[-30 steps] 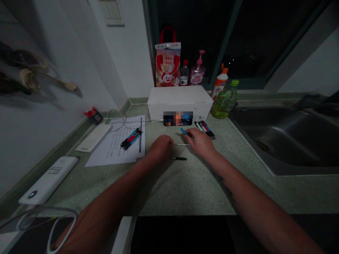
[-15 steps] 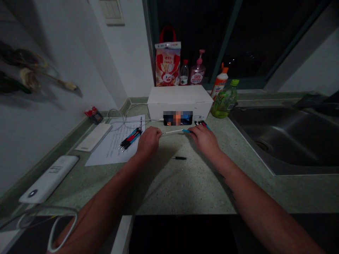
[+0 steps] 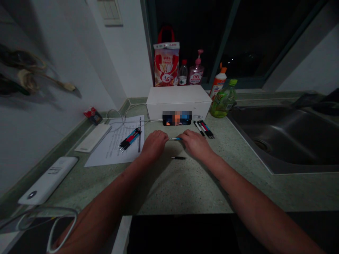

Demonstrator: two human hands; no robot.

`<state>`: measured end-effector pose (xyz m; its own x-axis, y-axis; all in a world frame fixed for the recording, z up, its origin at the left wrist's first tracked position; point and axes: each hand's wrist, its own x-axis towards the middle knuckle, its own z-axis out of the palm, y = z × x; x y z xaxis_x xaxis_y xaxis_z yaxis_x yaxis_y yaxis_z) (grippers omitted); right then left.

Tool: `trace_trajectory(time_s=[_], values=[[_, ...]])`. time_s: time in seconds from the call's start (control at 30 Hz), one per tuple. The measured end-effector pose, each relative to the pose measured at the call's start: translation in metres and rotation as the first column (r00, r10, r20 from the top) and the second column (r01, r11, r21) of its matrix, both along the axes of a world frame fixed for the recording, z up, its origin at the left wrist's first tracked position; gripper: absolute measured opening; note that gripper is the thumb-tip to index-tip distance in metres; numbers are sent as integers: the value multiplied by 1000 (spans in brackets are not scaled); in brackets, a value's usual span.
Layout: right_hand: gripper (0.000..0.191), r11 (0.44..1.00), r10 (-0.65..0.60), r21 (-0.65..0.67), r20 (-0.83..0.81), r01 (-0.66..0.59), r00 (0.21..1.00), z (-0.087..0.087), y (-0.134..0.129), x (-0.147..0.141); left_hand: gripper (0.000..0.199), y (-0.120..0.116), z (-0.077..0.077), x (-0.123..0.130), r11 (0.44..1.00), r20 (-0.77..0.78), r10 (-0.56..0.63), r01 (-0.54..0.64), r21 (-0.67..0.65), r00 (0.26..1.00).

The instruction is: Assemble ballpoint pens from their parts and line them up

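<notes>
My left hand (image 3: 155,143), its fingers pinched together, grips the pale end of a thin pen refill (image 3: 171,139). My right hand (image 3: 196,143) is closed round a blue pen barrel (image 3: 178,138). Between the two hands the refill and barrel lie in one line, with only a short pale length showing. Below them on the counter lies a black pen grip section (image 3: 178,158) with a thin tip pointing left. Several pens (image 3: 208,129) rest just beyond my right hand. Another bunch of pens (image 3: 129,140) lies on a printed sheet (image 3: 106,157) to the left.
A phone (image 3: 177,118) leans against a white box (image 3: 178,97) at the back. Bottles and a red bag (image 3: 166,65) stand behind. A green bottle (image 3: 224,102) is near the metal sink (image 3: 288,137). Two white power banks (image 3: 50,180) and cables lie left.
My hands have come closer together and slightly nearer to me. Much less of the refill shows between them. The pens beyond my right hand are now more visible.
</notes>
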<state>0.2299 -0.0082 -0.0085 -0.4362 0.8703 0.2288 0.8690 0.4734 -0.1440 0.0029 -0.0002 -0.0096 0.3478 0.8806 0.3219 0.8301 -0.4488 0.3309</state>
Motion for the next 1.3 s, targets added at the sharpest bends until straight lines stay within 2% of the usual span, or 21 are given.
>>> trace_trajectory(time_s=[0.07, 0.17, 0.2, 0.23, 0.3, 0.37, 0.43, 0.47, 0.53, 0.63, 0.7, 0.8, 0.9, 1.13, 1.3], values=[[37, 1000, -5, -20, -37, 4, 999, -1, -1, 0, 11, -2, 1, 1, 999, 38, 6, -7, 39, 999], [51, 998, -67, -5, -156, 67, 986, -4, 1, 3, 28, -7, 3, 0, 988, 146, 15, -37, 152, 989], [56, 996, -85, 6, -205, 88, 975, -5, 2, 4, 31, -9, 3, 0, 987, 162, -11, -15, 159, 987], [59, 994, -96, 17, -254, 104, 963, -6, 3, 4, 31, -11, 3, 0, 989, 157, -63, 41, 139, 986], [58, 992, -99, 41, -338, 119, 936, -8, 4, 5, 27, -15, 0, 3, 973, 113, -231, 228, 36, 966], [53, 989, -96, 64, -400, 133, 912, -10, 5, 5, 23, -19, -3, 8, 912, 82, -395, 401, -82, 915], [48, 985, -107, 76, -422, 152, 901, -10, 6, 7, 15, -21, -6, 12, 868, 73, -469, 474, -149, 880], [47, 985, -112, 76, -412, 157, 904, -10, 6, 7, 9, -22, -7, 14, 866, 73, -467, 473, -163, 881], [47, 987, -112, 72, -356, 147, 928, -8, 6, 10, 7, -20, -7, 15, 899, 80, -397, 405, -169, 914], [50, 993, -86, 55, -242, 102, 966, -5, 4, 12, 12, -15, -6, 10, 975, 165, -167, 188, -119, 972], [52, 996, -64, 44, -187, 74, 980, -2, 2, 12, 15, -11, -4, 4, 997, 261, -21, 39, -64, 965], [51, 998, -41, 38, -146, 47, 988, 0, -1, 9, 15, -7, -3, -4, 997, 359, 67, -75, 9, 931], [51, 999, -35, 36, -112, 39, 993, 1, -1, 7, 15, -6, -3, -7, 995, 374, 64, -87, 44, 925], [52, 999, -41, -11, 17, 41, 999, 9, -3, 7, 17, -6, -4, -7, 995, 292, -8, -21, 98, 956], [50, 999, 40, -34, 35, -39, 999, 9, -6, 0, 15, -6, -3, -5, 994, 229, -92, 77, 74, 969]])
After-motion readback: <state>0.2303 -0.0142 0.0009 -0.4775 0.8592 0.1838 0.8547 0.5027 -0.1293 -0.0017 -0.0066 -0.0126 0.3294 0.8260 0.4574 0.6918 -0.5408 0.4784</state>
